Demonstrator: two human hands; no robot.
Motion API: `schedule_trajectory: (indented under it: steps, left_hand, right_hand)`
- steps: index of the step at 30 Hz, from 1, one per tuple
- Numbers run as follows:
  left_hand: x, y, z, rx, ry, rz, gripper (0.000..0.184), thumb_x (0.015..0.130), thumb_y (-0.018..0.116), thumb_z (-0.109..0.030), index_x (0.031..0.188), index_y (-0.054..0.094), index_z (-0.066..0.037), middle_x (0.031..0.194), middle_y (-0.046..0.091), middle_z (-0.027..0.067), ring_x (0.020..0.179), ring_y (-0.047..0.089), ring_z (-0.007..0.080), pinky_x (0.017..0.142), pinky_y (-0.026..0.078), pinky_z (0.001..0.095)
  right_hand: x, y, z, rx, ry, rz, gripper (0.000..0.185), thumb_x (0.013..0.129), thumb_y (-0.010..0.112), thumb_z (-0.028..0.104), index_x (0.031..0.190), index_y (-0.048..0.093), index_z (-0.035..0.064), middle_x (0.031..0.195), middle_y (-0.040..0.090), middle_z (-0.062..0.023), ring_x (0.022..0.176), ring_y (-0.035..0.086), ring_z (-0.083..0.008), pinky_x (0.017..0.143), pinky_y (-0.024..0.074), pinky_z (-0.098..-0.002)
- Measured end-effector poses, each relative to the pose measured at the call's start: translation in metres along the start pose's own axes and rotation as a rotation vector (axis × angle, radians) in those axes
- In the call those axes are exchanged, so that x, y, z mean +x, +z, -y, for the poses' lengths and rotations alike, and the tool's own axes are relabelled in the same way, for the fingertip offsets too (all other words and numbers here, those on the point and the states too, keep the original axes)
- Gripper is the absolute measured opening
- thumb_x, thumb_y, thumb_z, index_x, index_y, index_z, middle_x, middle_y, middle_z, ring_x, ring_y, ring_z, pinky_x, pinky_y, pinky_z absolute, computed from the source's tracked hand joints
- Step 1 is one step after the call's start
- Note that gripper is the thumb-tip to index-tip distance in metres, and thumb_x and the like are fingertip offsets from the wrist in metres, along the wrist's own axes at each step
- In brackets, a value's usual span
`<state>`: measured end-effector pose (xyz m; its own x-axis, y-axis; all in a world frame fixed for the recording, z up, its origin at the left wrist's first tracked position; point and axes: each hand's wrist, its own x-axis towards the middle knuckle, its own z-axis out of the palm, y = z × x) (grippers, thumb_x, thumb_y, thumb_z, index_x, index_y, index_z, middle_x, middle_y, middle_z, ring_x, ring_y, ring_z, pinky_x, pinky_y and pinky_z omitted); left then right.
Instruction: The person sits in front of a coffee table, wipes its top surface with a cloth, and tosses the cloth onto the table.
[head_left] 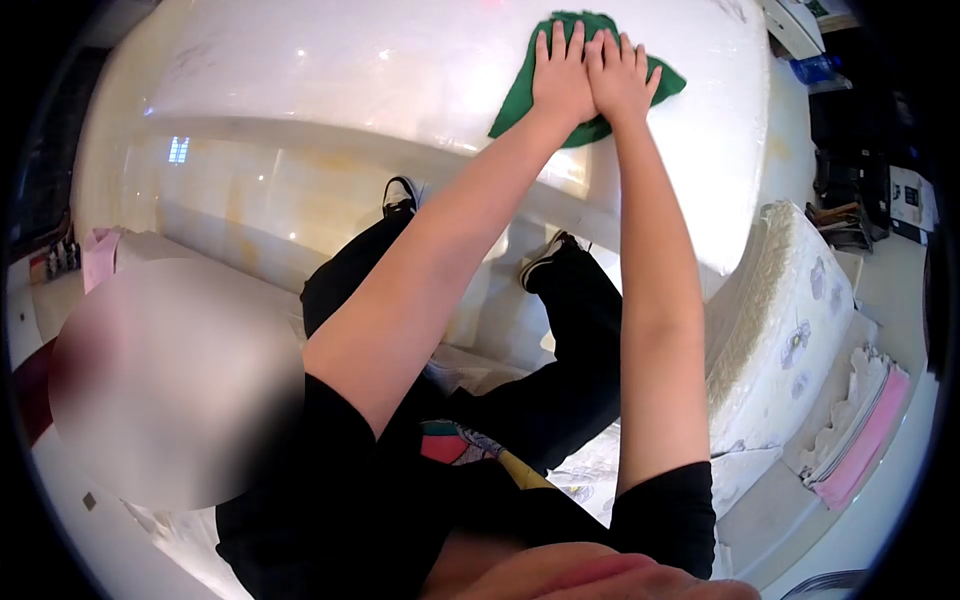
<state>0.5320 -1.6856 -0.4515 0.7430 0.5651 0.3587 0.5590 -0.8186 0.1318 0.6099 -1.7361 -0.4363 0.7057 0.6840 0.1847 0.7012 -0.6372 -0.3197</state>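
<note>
Left hand (563,85), right hand (619,82) on green cloth (520,102), white tabletop (370,95) around

The cloth (520,100) looks matt, the tabletop (350,65) smooth and glossy.

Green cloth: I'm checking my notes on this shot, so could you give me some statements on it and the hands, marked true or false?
1. The left hand and right hand both lie on the green cloth. True.
2. The hands are far apart. False: they are close together.
3. The cloth lies on a white surface. True.
4. The cloth is balled up in one fist. False: it is spread beneath both hands.
</note>
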Motion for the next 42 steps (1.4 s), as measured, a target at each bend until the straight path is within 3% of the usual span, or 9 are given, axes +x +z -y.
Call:
schedule_trajectory:
  steps: [3, 5, 13, 17, 19, 21, 22, 34, 42]
  left_hand:
    - [0.039, -0.016, -0.001, -0.148, -0.034, 0.061, 0.061, 0.091, 0.039, -0.038, 0.144, 0.033, -0.007, 0.149, 0.032, 0.0169, 0.139, 0.023, 0.0356, 0.115, 0.008, 0.0506]
    - [0.066, 0.001, 0.003, -0.141, -0.058, 0.078, 0.066, 0.091, 0.04, -0.041, 0.146, 0.028, -0.008, 0.151, 0.027, 0.0177, 0.14, 0.02, 0.0373, 0.114, 0.006, 0.0518]
    - [0.113, 0.019, 0.003, -0.097, -0.153, 0.137, 0.068, 0.09, 0.042, -0.04, 0.149, 0.025, -0.01, 0.154, 0.022, 0.0135, 0.142, 0.016, 0.0339, 0.115, 0.004, 0.0497]
    - [0.103, 0.002, 0.005, -0.091, -0.121, 0.239, 0.068, 0.09, 0.041, -0.042, 0.149, 0.024, -0.011, 0.155, 0.021, 0.0118, 0.143, 0.015, 0.0318, 0.115, 0.004, 0.0481]
    - [0.076, 0.003, 0.008, -0.173, -0.097, 0.17, 0.063, 0.092, 0.038, -0.038, 0.148, 0.027, -0.01, 0.153, 0.028, 0.0124, 0.142, 0.019, 0.0313, 0.116, 0.007, 0.0473]
    - [0.048, 0.018, 0.014, -0.058, -0.015, -0.018, 0.07, 0.087, 0.046, -0.046, 0.148, 0.025, -0.02, 0.153, 0.025, 0.0101, 0.141, 0.018, 0.0356, 0.114, 0.008, 0.0521]
    - [0.032, 0.021, 0.015, -0.076, -0.02, -0.028, 0.069, 0.087, 0.046, -0.046, 0.148, 0.026, -0.021, 0.153, 0.025, 0.0093, 0.142, 0.018, 0.0346, 0.114, 0.008, 0.0511]
    - [-0.15, -0.068, 0.023, -0.112, 0.004, -0.036, 0.063, 0.092, 0.041, -0.04, 0.147, 0.027, -0.015, 0.152, 0.027, 0.0081, 0.142, 0.017, 0.0302, 0.116, 0.009, 0.0464]
    - [-0.161, -0.072, 0.04, -0.085, 0.103, 0.041, 0.061, 0.094, 0.035, -0.036, 0.149, 0.023, -0.012, 0.153, 0.025, 0.0091, 0.144, 0.016, 0.0249, 0.117, 0.008, 0.0418]
  right_hand:
    - [0.054, 0.02, -0.02, -0.023, -0.079, -0.033, 0.06, 0.093, 0.026, 0.057, 0.144, 0.037, 0.0259, 0.153, 0.028, -0.0045, 0.142, 0.021, -0.0301, 0.113, 0.0061, -0.0586]
    - [0.076, 0.01, -0.007, -0.09, -0.019, 0.029, 0.057, 0.095, 0.031, 0.046, 0.141, 0.041, 0.0149, 0.149, 0.035, -0.0086, 0.139, 0.026, -0.0312, 0.114, 0.0126, -0.051]
    - [0.14, 0.022, -0.02, -0.175, -0.101, 0.047, 0.056, 0.096, 0.028, 0.046, 0.143, 0.038, 0.017, 0.15, 0.034, -0.0077, 0.139, 0.026, -0.0315, 0.113, 0.0138, -0.0528]
    - [0.116, 0.01, -0.001, -0.159, 0.058, 0.087, 0.057, 0.096, 0.024, 0.045, 0.146, 0.033, 0.0192, 0.153, 0.028, -0.0052, 0.141, 0.02, -0.0314, 0.115, 0.01, -0.0509]
    - [0.084, 0.015, -0.001, -0.279, -0.033, -0.118, 0.052, 0.098, 0.029, 0.042, 0.132, 0.046, 0.0065, 0.14, 0.046, -0.0129, 0.131, 0.041, -0.0316, 0.11, 0.0298, -0.0495]
    - [0.055, 0.014, -0.003, -0.02, -0.03, -0.049, 0.061, 0.093, 0.025, 0.055, 0.145, 0.036, 0.0256, 0.153, 0.027, -0.0053, 0.142, 0.02, -0.0307, 0.113, 0.0068, -0.0585]
    - [0.038, 0.007, 0.006, -0.046, 0.0, -0.011, 0.058, 0.094, 0.025, 0.048, 0.144, 0.038, 0.0217, 0.153, 0.027, -0.0056, 0.142, 0.019, -0.0311, 0.114, 0.0069, -0.0554]
    - [-0.154, -0.017, 0.059, -0.118, -0.045, 0.041, 0.062, 0.094, 0.032, 0.051, 0.146, 0.032, 0.0186, 0.154, 0.024, -0.0087, 0.143, 0.015, -0.0309, 0.114, 0.0039, -0.0569]
    - [-0.165, -0.016, 0.074, -0.197, -0.012, 0.09, 0.063, 0.095, 0.03, 0.052, 0.148, 0.027, 0.017, 0.155, 0.019, -0.0078, 0.144, 0.012, -0.0296, 0.114, 0.0021, -0.0565]
